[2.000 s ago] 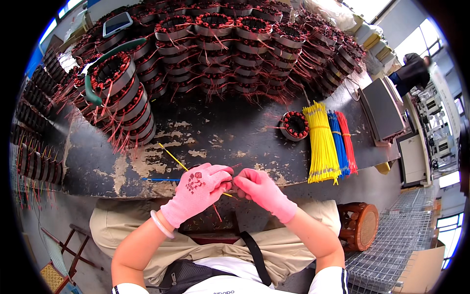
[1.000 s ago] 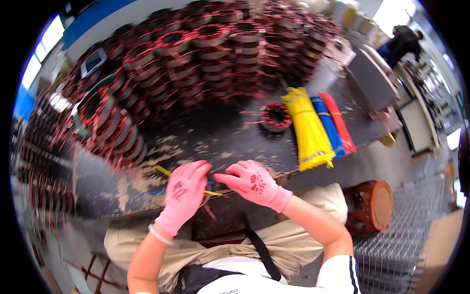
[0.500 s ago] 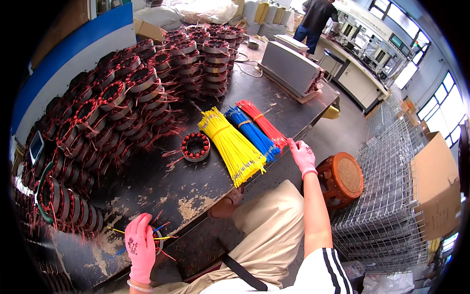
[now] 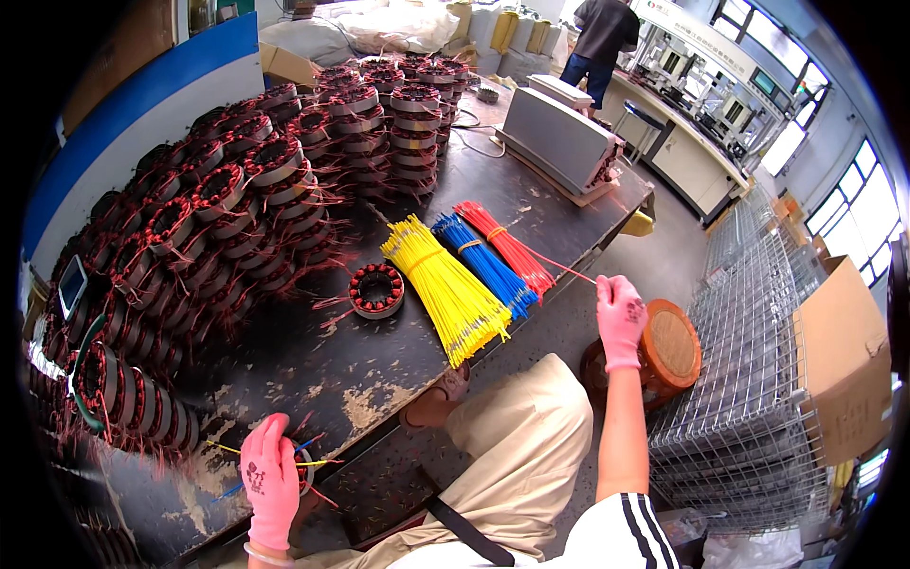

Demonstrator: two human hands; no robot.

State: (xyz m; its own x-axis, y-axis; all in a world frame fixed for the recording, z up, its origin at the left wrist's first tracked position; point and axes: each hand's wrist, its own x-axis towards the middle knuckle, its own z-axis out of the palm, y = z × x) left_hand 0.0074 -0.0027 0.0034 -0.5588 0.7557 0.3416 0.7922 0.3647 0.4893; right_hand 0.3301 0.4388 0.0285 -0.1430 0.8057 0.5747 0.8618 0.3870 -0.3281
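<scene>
My right hand [image 4: 621,321], in a pink glove, pinches the end of a red wire [image 4: 561,266]. The wire runs back to the banded red wire bundle [image 4: 502,242] on the bench. Beside that bundle lie a blue wire bundle [image 4: 485,268] and a thicker yellow one [image 4: 444,289]. At the bench's near edge my left hand [image 4: 269,479], also gloved in pink, is closed on a stator [image 4: 308,471], mostly hidden by the hand. Yellow, blue and red wires stick out around those fingers. A single stator with red windings [image 4: 376,290] lies left of the yellow bundle.
Stacked stators [image 4: 223,204] cover the bench's left and back. A grey box-shaped unit [image 4: 555,133] stands at the far right corner. Right of the bench are a wooden stool [image 4: 673,353], wire mesh cages [image 4: 735,379] and a cardboard box [image 4: 842,360]. A person [image 4: 602,43] stands by machines behind.
My right hand has moved right, away from the red bundle, drawing one red wire partly out of it. My left hand stays on the stator.
</scene>
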